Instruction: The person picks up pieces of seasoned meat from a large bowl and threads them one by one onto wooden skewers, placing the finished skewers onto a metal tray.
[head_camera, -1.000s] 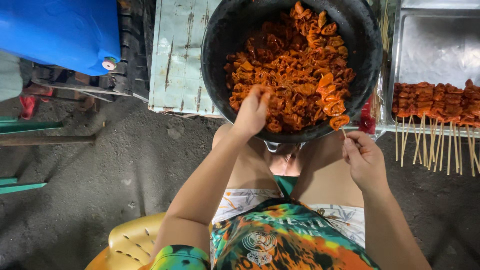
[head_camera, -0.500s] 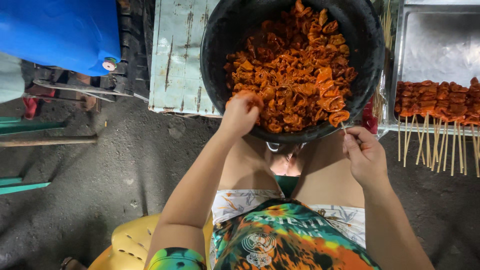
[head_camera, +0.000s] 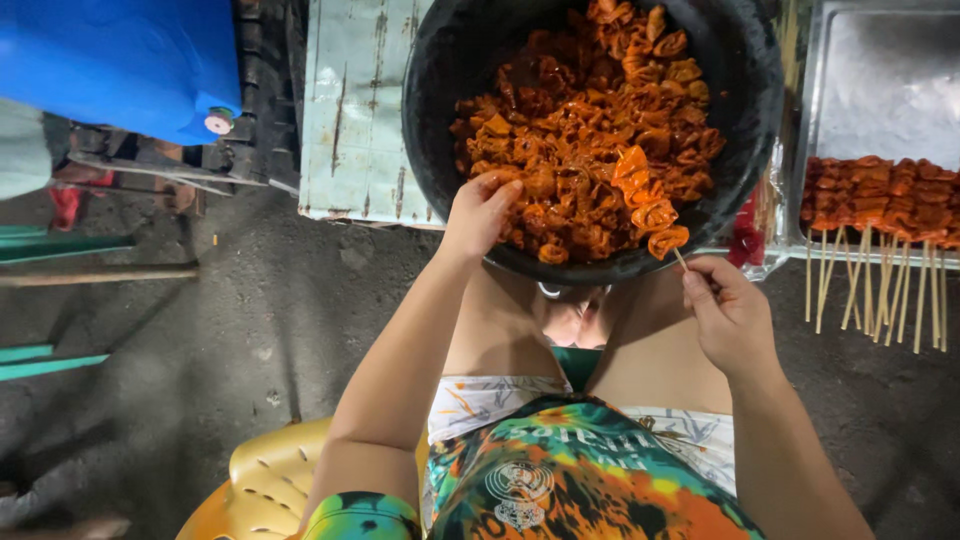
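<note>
In the head view, a big black basin (head_camera: 745, 120) rests at the person's knees, heaped with orange-red marinated meat pieces (head_camera: 590, 130). The left hand (head_camera: 478, 212) reaches over the basin's near rim, its fingers curled narrowly onto the meat at the near edge of the heap. The right hand (head_camera: 730, 315) sits just outside the near rim, to the right, pinched on a thin bamboo skewer (head_camera: 655, 205) that slants up into the basin with several pieces already threaded on it.

To the right of the basin, a metal tray (head_camera: 880, 90) holds a row of finished skewers (head_camera: 880, 210), their bare sticks hanging off its near edge. To the left of the basin stands a worn pale-green panel (head_camera: 355, 110), and farther left a blue plastic container (head_camera: 110, 60). Below the basin lie the person's bare knees, and a yellow plastic chair (head_camera: 265, 475) carries the person. The ground (head_camera: 250, 330) is dark, rough concrete, dimly lit.
</note>
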